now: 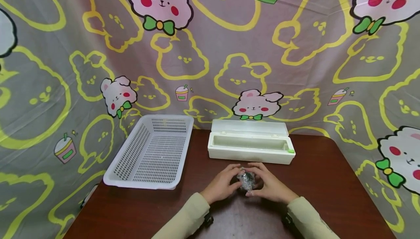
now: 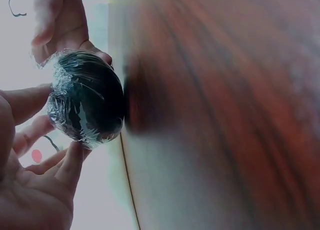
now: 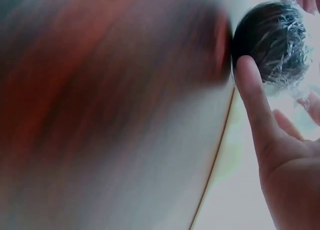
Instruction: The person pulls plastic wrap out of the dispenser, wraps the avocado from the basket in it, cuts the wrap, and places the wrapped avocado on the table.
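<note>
A dark, round thing wrapped in crinkled clear film (image 1: 247,181) sits low over the table between both hands. My left hand (image 1: 220,185) holds it from the left, thumb and fingertips at its side. From the right, my right hand (image 1: 273,186) grips it with curved fingers and the thumb near its front. In the left wrist view the wrapped thing (image 2: 90,100) looks smooth and dark green-black, its film bunched on one side. The right wrist view shows my right thumb (image 3: 250,77) lying along the wrapped thing (image 3: 270,45). Under the film its exact kind stays hidden.
Behind the hands stands a long white box (image 1: 251,155) with its lid (image 1: 249,127) raised and a green slider (image 1: 290,150) at its right end. A white perforated basket (image 1: 109,180) is at the left on the brown table (image 1: 323,180). A patterned cloth (image 1: 210,42) hangs behind.
</note>
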`<state>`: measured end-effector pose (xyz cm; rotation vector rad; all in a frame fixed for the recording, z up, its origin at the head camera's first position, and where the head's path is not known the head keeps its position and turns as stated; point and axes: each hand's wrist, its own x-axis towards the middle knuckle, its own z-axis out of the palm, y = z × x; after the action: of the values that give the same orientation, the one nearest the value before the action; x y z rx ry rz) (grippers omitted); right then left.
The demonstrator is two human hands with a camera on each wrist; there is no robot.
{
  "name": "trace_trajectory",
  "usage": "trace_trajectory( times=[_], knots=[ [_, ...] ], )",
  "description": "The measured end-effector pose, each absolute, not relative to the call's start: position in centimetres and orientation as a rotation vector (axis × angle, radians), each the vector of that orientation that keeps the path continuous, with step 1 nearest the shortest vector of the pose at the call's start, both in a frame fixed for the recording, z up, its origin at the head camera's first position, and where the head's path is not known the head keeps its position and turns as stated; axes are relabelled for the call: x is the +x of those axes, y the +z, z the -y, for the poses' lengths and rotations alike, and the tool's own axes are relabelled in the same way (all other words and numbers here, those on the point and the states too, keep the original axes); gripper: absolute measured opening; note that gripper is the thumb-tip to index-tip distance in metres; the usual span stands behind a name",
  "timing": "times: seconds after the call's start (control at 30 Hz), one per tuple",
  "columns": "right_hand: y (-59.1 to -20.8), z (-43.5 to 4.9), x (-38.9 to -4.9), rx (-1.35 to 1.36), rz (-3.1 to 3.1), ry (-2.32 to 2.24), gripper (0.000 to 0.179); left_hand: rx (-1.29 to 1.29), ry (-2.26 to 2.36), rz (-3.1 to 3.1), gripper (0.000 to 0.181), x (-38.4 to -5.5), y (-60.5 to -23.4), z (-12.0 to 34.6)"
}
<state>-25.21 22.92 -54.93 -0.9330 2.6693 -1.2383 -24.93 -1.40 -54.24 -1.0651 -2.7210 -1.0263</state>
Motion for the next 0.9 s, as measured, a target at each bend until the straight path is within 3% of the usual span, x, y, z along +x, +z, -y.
trace_trajectory(
  times=[0.2,0.6,0.9],
  knots=[
    [-54.9,-22.5,-25.4,-0.922,-2.701,-1.246,0.05,-1.045,-1.054,2.724,0.041,-25.0,-54.2,1.4],
    [-54.7,-21.9,-25.3,-0.899,-2.803,-1.238,0.024,-1.059,-1.286,2.701,0.04,-25.1,-54.5,1.2],
    [-54.4,-21.5,-25.3,-0.807,-2.813,-1.229,0.017,-0.974,-1.274,2.748,0.056,-24.9,-54.5,1.0]
  ],
)
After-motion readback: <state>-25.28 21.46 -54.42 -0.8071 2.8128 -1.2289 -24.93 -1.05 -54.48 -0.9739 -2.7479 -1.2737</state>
